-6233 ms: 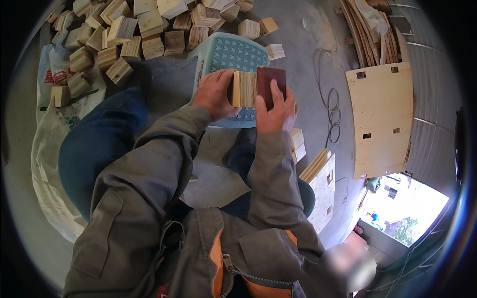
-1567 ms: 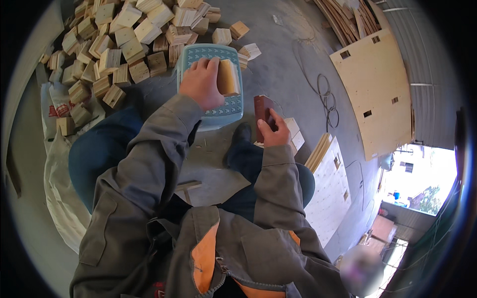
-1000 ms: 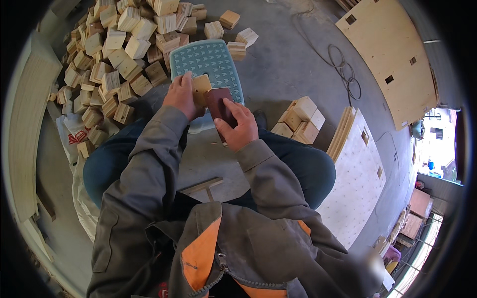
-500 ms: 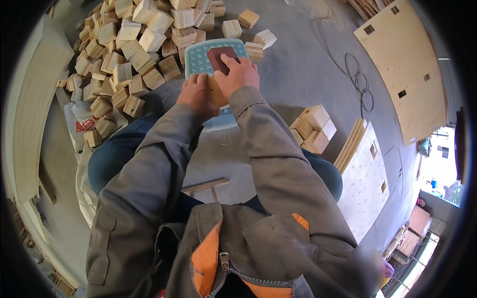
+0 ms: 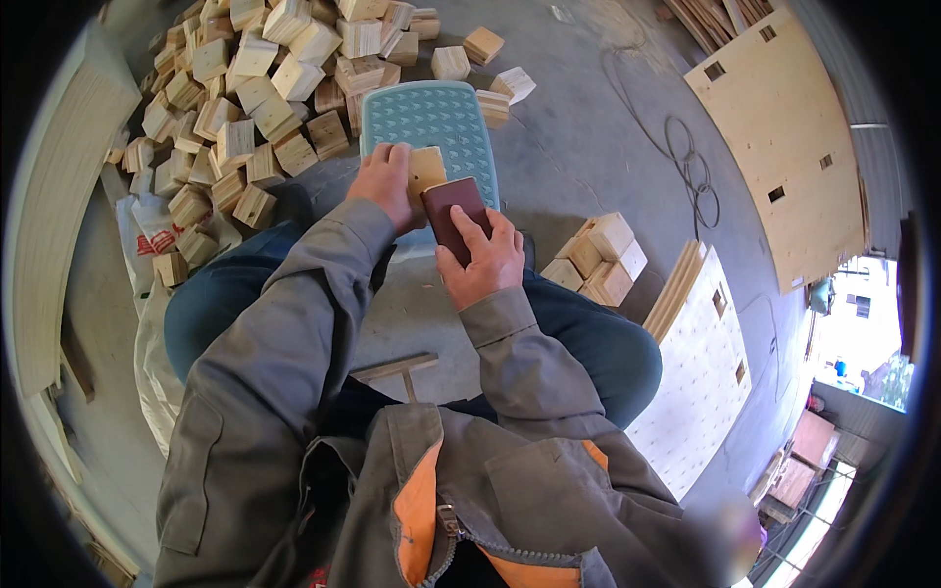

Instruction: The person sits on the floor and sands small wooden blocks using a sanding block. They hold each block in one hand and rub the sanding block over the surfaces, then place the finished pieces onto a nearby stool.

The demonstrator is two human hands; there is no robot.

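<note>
My left hand (image 5: 384,186) is closed round a pale wooden block (image 5: 425,169), held over the near half of a light blue-green plastic stool (image 5: 431,116) with a patterned top. My right hand (image 5: 487,257) grips a dark red-brown sanding block (image 5: 459,202), fingers lying over its upper face. The sanding block is tilted against the near right side of the wooden block. How their faces meet is hidden from above.
A heap of wooden blocks (image 5: 257,108) covers the floor at the far left. A smaller stack of blocks (image 5: 600,257) stands by my right knee. Plywood sheets (image 5: 698,367) lie at the right, near a looped cable (image 5: 694,176). A white sack (image 5: 147,294) lies at the left.
My right hand has drawn the sanding block back toward me and slightly right, off the wooden block's top to its near side. My left hand stays nearly in place.
</note>
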